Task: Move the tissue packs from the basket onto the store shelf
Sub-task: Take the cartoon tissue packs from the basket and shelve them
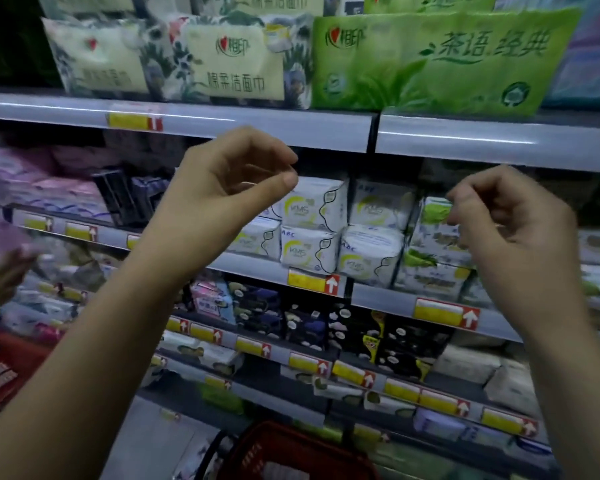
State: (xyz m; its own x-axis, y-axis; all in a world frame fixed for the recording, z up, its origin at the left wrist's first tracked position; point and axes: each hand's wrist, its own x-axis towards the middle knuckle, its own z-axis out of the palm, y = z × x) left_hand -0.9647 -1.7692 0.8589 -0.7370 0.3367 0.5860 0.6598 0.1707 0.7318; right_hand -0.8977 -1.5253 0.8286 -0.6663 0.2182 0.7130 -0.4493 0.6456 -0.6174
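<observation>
Nearest me, my left hand (229,181) is hovering before the shelf (378,296), fingers curling loosely around nothing; my right hand (510,220) is blurring, grip untellable.

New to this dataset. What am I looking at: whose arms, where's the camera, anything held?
There is no machine here. A person is stocking a store, and the single camera sits on their head, looking forward and down, so the two bare arms are the wearer's own. The left hand is raised in front of the shelf, fingers loosely curved, its grip empty. The right hand is curled by a green and white pack; blur hides whether it pinches the pack or is only near it. The shelves carry rows of soft packs, with white packs in the middle and a big green pack above. A red basket sits low, at the bottom edge. At the far left, another person's hand shows, blurred.
</observation>
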